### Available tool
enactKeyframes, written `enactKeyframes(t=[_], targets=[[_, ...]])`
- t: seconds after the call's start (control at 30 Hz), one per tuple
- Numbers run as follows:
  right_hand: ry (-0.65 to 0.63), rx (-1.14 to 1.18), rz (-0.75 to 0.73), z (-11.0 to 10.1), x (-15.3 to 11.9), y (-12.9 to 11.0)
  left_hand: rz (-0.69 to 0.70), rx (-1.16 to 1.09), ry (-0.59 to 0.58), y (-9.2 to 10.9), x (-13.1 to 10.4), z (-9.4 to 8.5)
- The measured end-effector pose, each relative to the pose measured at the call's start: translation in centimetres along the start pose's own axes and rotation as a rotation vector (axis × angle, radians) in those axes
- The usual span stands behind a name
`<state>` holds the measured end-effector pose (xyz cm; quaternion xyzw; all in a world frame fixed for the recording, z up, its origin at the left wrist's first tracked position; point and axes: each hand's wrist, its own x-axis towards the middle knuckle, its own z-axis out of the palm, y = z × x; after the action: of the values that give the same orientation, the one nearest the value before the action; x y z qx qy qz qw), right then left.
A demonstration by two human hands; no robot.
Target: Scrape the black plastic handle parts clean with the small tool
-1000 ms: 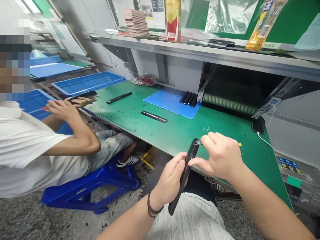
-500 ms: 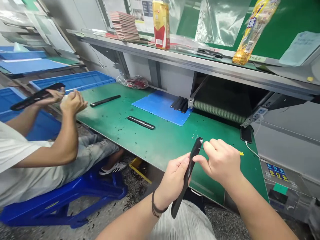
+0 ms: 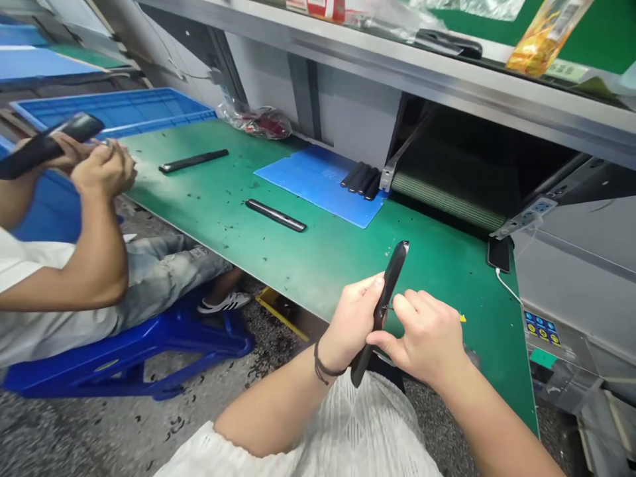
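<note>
My left hand (image 3: 355, 318) is wrapped round a long black plastic part (image 3: 395, 268), holding it tilted over the table's front edge and my lap. Closed fingers of my right hand (image 3: 424, 334) grip a deburring tool (image 3: 463, 318); its yellow end shows behind the hand and its thin dark tip meets the part's right side. The right thumb rests against the part lower down. Most of the tool's handle is hidden in my fist. Two similar black parts, one nearer (image 3: 275, 215) and one farther (image 3: 193, 161), lie on the green table (image 3: 218, 218).
Several short black pieces (image 3: 360, 179) lie on a blue sheet (image 3: 308, 185). Behind is a conveyor opening (image 3: 447, 192), under a metal shelf (image 3: 318, 56). A phone (image 3: 498, 255) charges at right. On the left, a co-worker's hands (image 3: 102, 165) hold another black part (image 3: 50, 142). Dark shavings dot table and floor.
My right hand and the tool have moved down along the part, from near its upper end to about its middle. The view has tilted downward. The co-worker's hands have shifted left.
</note>
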<state>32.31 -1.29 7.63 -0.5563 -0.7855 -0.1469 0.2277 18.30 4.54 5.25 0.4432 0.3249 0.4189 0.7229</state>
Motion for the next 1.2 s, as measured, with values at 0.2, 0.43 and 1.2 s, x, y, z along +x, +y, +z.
enactKeyframes(t=[0.2,0.43,1.2], targets=[[-0.047,-0.028,-0.107,1.7,0.6,-2.6,0.024,-0.03,0.069,1.0,-0.5,-2.9],[-0.046,-0.02,-0.182,4.3,2.3,-6.0,0.027,-0.039,0.17,2.0,-1.1,-7.2],[-0.077,0.037,-0.4,13.2,8.6,-16.1,-0.008,-0.523,0.686,5.4,1.7,-23.1]])
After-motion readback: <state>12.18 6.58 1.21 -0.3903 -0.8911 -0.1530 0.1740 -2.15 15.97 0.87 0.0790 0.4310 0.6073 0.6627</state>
